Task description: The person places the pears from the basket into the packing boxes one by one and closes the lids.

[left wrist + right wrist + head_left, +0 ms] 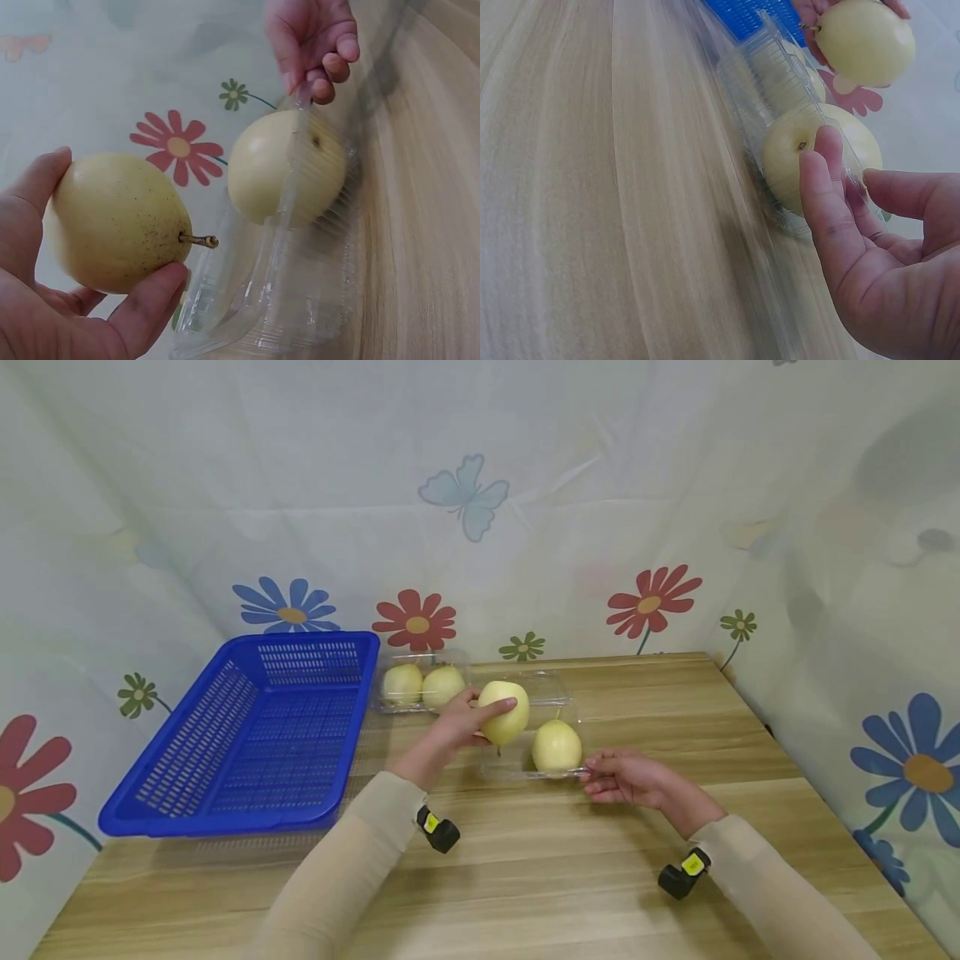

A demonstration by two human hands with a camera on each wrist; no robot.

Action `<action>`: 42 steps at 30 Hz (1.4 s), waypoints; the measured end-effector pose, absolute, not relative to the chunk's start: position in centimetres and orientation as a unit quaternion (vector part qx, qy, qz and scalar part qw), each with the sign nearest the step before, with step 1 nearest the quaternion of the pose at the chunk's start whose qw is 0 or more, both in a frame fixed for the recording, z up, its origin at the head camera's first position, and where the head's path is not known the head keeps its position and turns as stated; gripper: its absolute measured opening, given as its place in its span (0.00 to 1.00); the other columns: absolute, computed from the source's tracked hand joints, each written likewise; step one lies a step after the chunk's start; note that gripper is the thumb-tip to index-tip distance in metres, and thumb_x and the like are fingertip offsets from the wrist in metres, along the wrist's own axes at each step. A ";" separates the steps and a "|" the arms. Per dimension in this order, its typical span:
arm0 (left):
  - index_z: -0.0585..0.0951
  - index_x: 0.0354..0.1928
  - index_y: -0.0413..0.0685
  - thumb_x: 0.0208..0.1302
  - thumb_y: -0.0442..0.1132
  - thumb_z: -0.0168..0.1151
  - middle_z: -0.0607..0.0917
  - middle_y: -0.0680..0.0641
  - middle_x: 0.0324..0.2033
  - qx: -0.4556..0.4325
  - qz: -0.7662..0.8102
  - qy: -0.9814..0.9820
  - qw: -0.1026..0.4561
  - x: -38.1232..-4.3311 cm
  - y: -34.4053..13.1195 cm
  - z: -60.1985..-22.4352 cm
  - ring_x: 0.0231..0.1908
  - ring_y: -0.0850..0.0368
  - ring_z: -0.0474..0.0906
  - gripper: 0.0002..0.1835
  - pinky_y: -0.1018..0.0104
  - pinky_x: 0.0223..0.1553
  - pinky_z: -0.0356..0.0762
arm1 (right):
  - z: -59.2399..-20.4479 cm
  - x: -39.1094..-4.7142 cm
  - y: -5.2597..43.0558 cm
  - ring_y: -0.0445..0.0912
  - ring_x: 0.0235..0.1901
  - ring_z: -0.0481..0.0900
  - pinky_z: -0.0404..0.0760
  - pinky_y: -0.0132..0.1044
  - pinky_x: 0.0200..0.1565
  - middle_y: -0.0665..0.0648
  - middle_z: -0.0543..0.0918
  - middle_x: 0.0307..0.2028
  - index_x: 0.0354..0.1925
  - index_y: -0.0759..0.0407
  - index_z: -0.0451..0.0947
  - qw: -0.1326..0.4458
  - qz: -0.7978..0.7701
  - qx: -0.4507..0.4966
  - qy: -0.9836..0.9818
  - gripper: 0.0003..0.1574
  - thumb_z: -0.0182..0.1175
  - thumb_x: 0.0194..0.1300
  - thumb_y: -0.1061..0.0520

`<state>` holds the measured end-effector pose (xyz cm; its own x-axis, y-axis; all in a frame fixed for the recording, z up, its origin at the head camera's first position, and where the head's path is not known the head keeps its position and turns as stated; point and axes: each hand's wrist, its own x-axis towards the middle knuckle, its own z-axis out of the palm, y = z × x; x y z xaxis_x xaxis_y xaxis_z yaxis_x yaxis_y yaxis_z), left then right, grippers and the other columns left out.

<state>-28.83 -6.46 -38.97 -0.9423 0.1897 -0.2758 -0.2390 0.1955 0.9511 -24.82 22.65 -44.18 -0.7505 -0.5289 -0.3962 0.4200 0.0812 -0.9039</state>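
My left hand (pixel 456 723) grips a pale yellow pear (pixel 506 712) between thumb and fingers, above the left part of an open clear plastic fruit box (pixel 504 770). In the left wrist view this pear (pixel 120 225) has its stem pointing right, apart from the box. A second pear (pixel 557 747) sits in the right part of the box. At the box's front right corner, my right hand (pixel 630 778) pinches the thin rim between thumb and fingers; the right wrist view shows its thumb (pixel 900 193) at that rim.
Another clear plastic box (pixel 382 703) holding two pears (pixel 442 687) stands behind and left of my left hand. A large blue plastic basket (pixel 225 828) occupies the left of the wooden table (pixel 555 877). A flower-printed curtain (pixel 540 593) hangs behind and at both sides.
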 end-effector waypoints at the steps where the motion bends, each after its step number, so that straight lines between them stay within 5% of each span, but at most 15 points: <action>1: 0.66 0.70 0.40 0.66 0.51 0.67 0.74 0.33 0.65 -0.013 0.629 0.759 0.166 -28.8 -6.3 -39.1 0.54 0.44 0.80 0.37 0.44 0.59 0.84 | -44.2 -24.8 22.7 0.35 0.34 0.86 0.88 0.28 0.43 0.47 0.85 0.36 0.41 0.54 0.74 0.351 -0.677 -0.042 0.646 0.15 0.40 0.82 0.61; 5: 0.69 0.68 0.40 0.64 0.50 0.71 0.75 0.34 0.63 -0.003 0.595 0.790 0.149 -28.7 -5.6 -39.3 0.50 0.48 0.79 0.37 0.45 0.54 0.86 | -44.1 -24.8 22.7 0.36 0.34 0.86 0.88 0.28 0.44 0.47 0.85 0.36 0.42 0.55 0.74 0.350 -0.677 -0.043 0.646 0.14 0.41 0.82 0.61; 12: 0.72 0.65 0.38 0.58 0.52 0.76 0.80 0.37 0.59 0.019 0.528 0.842 0.112 -28.5 -5.2 -40.0 0.47 0.51 0.77 0.39 0.67 0.36 0.79 | -44.0 -24.8 22.6 0.36 0.35 0.86 0.88 0.29 0.44 0.47 0.85 0.36 0.42 0.55 0.73 0.350 -0.677 -0.043 0.646 0.12 0.42 0.82 0.61; 22: 0.77 0.63 0.33 0.54 0.52 0.78 0.82 0.34 0.58 0.055 0.446 0.891 0.062 -28.2 -4.4 -40.5 0.59 0.40 0.79 0.40 0.48 0.62 0.80 | -43.9 -24.8 22.6 0.36 0.34 0.86 0.88 0.29 0.44 0.47 0.85 0.35 0.44 0.56 0.73 0.348 -0.674 -0.043 0.650 0.12 0.42 0.82 0.61; 42: 0.73 0.55 0.35 0.54 0.53 0.79 0.81 0.33 0.48 0.069 0.287 0.955 0.019 -27.8 -3.1 -41.0 0.48 0.39 0.81 0.37 0.47 0.49 0.84 | -44.0 -24.4 22.1 0.35 0.33 0.86 0.88 0.27 0.41 0.46 0.85 0.33 0.43 0.58 0.73 0.345 -0.672 -0.037 0.654 0.12 0.43 0.81 0.61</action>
<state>-27.85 -3.10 -40.96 -0.9898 0.1425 0.0022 0.1202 0.8264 0.5502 -24.44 22.14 -44.03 -0.7596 -0.5117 -0.4014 0.4151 0.0936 -0.9049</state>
